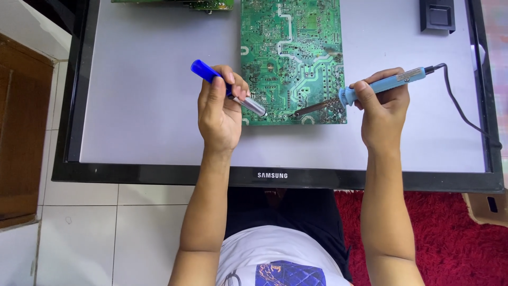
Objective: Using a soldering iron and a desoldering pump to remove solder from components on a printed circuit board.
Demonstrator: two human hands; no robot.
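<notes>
A flat-screen panel (132, 122) lies face up on the floor and serves as the worktop, its pale surface framed by a black bezel. On it, running from the far edge toward the middle, lies a green circuit board (291, 58) with its solder side up; its near edge sits between the two hands. A second green board (201, 4) barely shows at the far edge, toward the left corner, and a small black block (437, 15) sits near the far right corner. Off the worktop there are white floor tiles (79, 228) to the left and a red rug (455, 238) to the right.

The right hand (383, 114) has its fingers clamped round the light-blue handle of a soldering iron (370, 87). The iron's long axis slants from the upper right down to the lower left, its dark tip resting on the board close to the near edge, and its black cord (463, 114) trails off toward the right edge of the worktop.

The left hand (219, 114) has its fingers wrapped round a desoldering pump (227, 87) (blue body, silver barrel), the thumb lying along the blue end. Its axis slants the other way, from upper left down to lower right, and the nozzle sits at the board's near left corner.

The two tips point toward each other along the board's near edge, near but apart, the iron's tip a little further in over the board.
</notes>
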